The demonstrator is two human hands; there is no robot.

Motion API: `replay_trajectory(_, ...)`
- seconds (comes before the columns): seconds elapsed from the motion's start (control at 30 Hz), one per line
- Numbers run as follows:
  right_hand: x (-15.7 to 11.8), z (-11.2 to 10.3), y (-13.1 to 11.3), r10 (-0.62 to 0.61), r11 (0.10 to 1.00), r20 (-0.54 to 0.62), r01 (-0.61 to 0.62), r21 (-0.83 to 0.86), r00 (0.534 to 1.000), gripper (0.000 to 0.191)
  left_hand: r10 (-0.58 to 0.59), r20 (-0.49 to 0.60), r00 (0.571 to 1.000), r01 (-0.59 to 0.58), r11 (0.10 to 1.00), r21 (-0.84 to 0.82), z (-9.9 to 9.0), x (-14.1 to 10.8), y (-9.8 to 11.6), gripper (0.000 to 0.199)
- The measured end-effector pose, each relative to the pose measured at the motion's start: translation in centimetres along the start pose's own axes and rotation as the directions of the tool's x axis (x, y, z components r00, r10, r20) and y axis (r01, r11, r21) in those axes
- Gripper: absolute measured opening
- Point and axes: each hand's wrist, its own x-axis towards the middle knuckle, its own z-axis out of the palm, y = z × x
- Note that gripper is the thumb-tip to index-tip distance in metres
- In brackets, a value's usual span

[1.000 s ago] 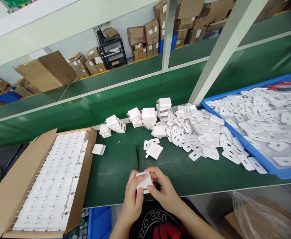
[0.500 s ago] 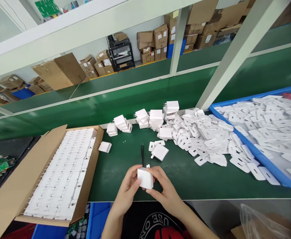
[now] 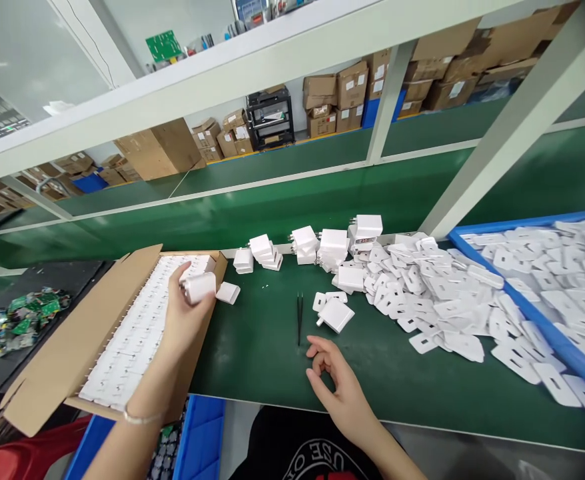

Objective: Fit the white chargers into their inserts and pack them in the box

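My left hand [image 3: 182, 313] is closed on a white charger [image 3: 200, 288], held over the near right edge of an open cardboard box [image 3: 200, 337] lined with rows of white chargers [image 3: 130, 350]. My right hand [image 3: 335, 383] hovers at the front of the green table [image 3: 252, 357], fingers curved and apart, holding nothing. Just beyond its fingertips lie black tweezers [image 3: 299, 319]. A single white charger [image 3: 336, 315] rests past them to the right, against a couple of flat white plates [image 3: 319, 302]. Another white piece [image 3: 228, 293] lies beside the box.
Stacked white chargers [image 3: 333, 247] line the back of the table. A heap of flat white plates [image 3: 422, 280] spreads toward a blue-rimmed tray [image 3: 527, 307] on the right. A slanted post [image 3: 492, 133] rises behind. Green circuit boards [image 3: 22, 320] lie at far left.
My left hand has carried the charger from in front of me leftward to the box. My right hand has let go of it and stays near the front edge. The view has shifted left.
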Motion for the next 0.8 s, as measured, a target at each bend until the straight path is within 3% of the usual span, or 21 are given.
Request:
replay_trajectory(0.07,0.1,0.1,0.1,0.001,1.000,-0.002,-0.001,-0.004,1.000,0.038,0.086,-0.064,0.994,-0.059,0.937,0.344,-0.5,3.9,-0.9,0.054)
replay_trajectory(0.17,0.1,0.2,0.2,0.000,1.000,-0.016,0.000,0.000,1.000,0.036,0.093,-0.094,0.991,-0.037,0.880,0.474,0.2,8.6,-2.9,0.050)
replay_trajectory(0.27,0.1,0.3,0.0,-0.009,1.000,-0.032,0.009,0.016,0.999,0.034,0.071,-0.086,0.994,-0.013,0.839,0.543,1.6,11.0,-4.6,0.051)
replay_trajectory(0.5,0.2,0.1,-0.7,0.014,1.000,0.006,-0.014,0.009,1.000,0.026,-0.003,-0.036,0.999,0.026,0.731,0.682,3.3,11.8,-6.6,0.038)
replay_trajectory(0.67,0.3,0.0,-0.9,0.012,1.000,0.027,-0.012,0.003,1.000,0.023,0.021,0.027,0.999,-0.034,0.673,0.739,4.0,11.9,-6.1,0.039)
replay_trajectory(0.73,0.2,0.0,-0.8,0.015,1.000,0.030,-0.015,0.009,0.999,0.023,0.055,0.031,0.998,-0.060,0.659,0.750,3.6,11.4,-5.1,0.046)
replay_trajectory(0.8,0.2,0.0,-0.8,0.023,1.000,0.037,-0.024,0.017,0.999,0.022,0.096,0.010,0.995,-0.070,0.646,0.760,1.9,10.2,-3.9,0.052)
